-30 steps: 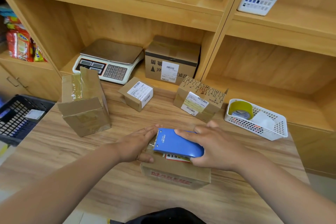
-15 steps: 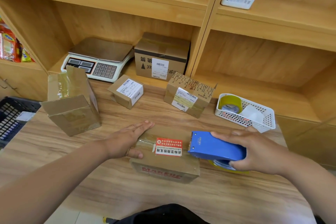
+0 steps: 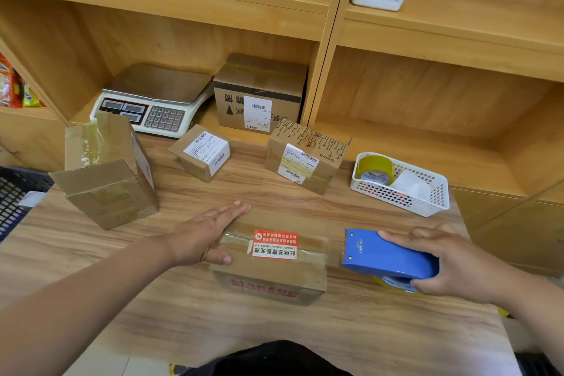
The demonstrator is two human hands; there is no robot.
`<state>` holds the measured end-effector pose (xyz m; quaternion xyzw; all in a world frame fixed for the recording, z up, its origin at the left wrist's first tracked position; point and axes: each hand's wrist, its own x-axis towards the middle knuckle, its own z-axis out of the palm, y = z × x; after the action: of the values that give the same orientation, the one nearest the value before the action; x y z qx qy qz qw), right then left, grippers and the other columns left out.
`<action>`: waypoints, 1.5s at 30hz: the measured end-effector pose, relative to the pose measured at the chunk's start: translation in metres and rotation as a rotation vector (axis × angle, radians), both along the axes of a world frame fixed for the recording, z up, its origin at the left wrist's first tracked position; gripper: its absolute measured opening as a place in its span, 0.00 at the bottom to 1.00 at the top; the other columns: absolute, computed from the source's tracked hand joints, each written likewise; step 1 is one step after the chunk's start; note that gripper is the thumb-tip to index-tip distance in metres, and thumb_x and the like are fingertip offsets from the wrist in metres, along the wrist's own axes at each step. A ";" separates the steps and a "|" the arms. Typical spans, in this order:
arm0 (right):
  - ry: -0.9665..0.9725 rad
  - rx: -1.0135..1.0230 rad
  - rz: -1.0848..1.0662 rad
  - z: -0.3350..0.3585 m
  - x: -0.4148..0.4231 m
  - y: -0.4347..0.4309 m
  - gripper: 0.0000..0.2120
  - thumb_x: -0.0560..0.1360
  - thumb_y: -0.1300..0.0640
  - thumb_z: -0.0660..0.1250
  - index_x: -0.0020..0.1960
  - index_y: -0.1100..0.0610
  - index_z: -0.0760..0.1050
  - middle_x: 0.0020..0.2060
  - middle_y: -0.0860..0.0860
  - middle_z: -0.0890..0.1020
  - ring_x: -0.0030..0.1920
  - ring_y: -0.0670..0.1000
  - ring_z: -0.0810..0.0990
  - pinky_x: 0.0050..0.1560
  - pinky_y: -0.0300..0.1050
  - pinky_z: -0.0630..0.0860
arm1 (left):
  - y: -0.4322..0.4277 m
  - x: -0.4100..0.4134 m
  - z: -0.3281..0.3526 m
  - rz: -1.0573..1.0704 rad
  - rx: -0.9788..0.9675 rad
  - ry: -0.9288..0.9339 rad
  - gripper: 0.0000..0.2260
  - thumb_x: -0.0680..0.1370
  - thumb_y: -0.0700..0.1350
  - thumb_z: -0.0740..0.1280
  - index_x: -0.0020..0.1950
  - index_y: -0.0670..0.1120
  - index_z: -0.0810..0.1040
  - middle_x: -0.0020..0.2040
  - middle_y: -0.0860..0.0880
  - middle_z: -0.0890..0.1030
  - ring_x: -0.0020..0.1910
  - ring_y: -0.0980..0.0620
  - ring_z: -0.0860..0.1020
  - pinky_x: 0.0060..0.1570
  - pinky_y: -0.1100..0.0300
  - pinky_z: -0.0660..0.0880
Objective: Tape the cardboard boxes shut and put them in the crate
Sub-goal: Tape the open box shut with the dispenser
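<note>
Cardboard box point(image 3: 274, 265) flat on counter point(image 3: 183, 308), between both hands. Left hand point(image 3: 201, 235) flat, fingers straight, pressing box's left end. Right hand point(image 3: 451, 262) gripping blue tape dispenser point(image 3: 384, 256) at box's right edge. Black crate point(image 3: 15, 195) far outboard of left hand.

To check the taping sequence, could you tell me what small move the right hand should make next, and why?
Probably tip the tape dispenser down past the box and tear the strip off: tape spans the top, the right hand holds the dispenser just beyond its right edge, and the left hand steadies it.
</note>
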<state>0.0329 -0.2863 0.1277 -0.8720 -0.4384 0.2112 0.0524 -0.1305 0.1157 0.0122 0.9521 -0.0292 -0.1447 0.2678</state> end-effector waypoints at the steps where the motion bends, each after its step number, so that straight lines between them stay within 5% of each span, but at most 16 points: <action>1: 0.006 0.013 -0.005 -0.002 0.001 -0.004 0.35 0.60 0.33 0.57 0.64 0.18 0.48 0.48 0.34 0.71 0.51 0.43 0.64 0.54 0.30 0.62 | 0.000 0.000 0.000 -0.001 0.001 0.001 0.44 0.71 0.56 0.73 0.71 0.65 0.41 0.75 0.60 0.43 0.74 0.61 0.45 0.72 0.66 0.47; 11: 0.006 0.003 0.019 -0.040 0.009 -0.011 0.34 0.62 0.33 0.56 0.61 0.16 0.41 0.46 0.35 0.70 0.49 0.42 0.65 0.54 0.32 0.63 | -0.001 -0.001 0.002 0.011 0.030 0.021 0.45 0.71 0.56 0.73 0.71 0.65 0.40 0.76 0.58 0.43 0.76 0.60 0.45 0.74 0.63 0.49; 16: 0.025 -0.047 0.011 -0.051 0.008 -0.004 0.34 0.71 0.42 0.65 0.66 0.23 0.46 0.46 0.37 0.70 0.48 0.44 0.63 0.52 0.32 0.64 | -0.003 -0.001 0.006 0.022 0.039 0.034 0.45 0.71 0.56 0.73 0.71 0.65 0.40 0.76 0.58 0.43 0.76 0.59 0.45 0.72 0.65 0.47; 22: 0.049 0.055 0.000 -0.066 0.003 0.004 0.32 0.60 0.29 0.52 0.60 0.15 0.41 0.44 0.36 0.70 0.48 0.45 0.66 0.57 0.32 0.62 | -0.024 0.007 0.034 0.017 0.156 0.009 0.50 0.67 0.58 0.74 0.78 0.54 0.44 0.78 0.53 0.48 0.75 0.57 0.45 0.68 0.69 0.44; 28: 0.060 0.148 -0.038 -0.072 -0.005 0.001 0.35 0.61 0.31 0.54 0.58 0.15 0.34 0.41 0.36 0.70 0.48 0.44 0.71 0.63 0.37 0.60 | -0.095 0.039 0.044 -0.203 0.268 -0.045 0.53 0.64 0.63 0.74 0.78 0.49 0.45 0.78 0.47 0.44 0.76 0.51 0.38 0.71 0.56 0.31; 32: 0.040 0.149 -0.034 -0.073 -0.007 0.001 0.36 0.63 0.31 0.55 0.60 0.17 0.34 0.40 0.36 0.69 0.46 0.40 0.71 0.62 0.35 0.59 | -0.142 0.064 0.036 -0.308 0.270 -0.026 0.56 0.62 0.64 0.75 0.77 0.50 0.43 0.78 0.43 0.41 0.76 0.48 0.38 0.73 0.49 0.34; 37: 0.000 0.159 -0.062 -0.083 -0.008 -0.002 0.36 0.66 0.32 0.63 0.66 0.20 0.46 0.40 0.36 0.71 0.45 0.40 0.73 0.60 0.38 0.62 | -0.156 0.074 0.030 -0.336 0.368 0.003 0.58 0.62 0.65 0.75 0.77 0.49 0.39 0.77 0.41 0.38 0.76 0.45 0.36 0.73 0.43 0.37; 45: -0.039 0.177 -0.101 -0.049 -0.015 0.009 0.35 0.63 0.32 0.59 0.63 0.17 0.43 0.41 0.35 0.71 0.46 0.41 0.71 0.57 0.34 0.61 | -0.143 0.075 0.046 -0.324 0.306 -0.094 0.56 0.63 0.63 0.74 0.77 0.49 0.41 0.76 0.42 0.49 0.75 0.43 0.46 0.74 0.45 0.45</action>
<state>0.0183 -0.2772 0.0791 -0.8889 -0.4118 0.1518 0.1315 -0.0550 -0.0275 0.0580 0.9701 -0.1721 -0.1440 0.0920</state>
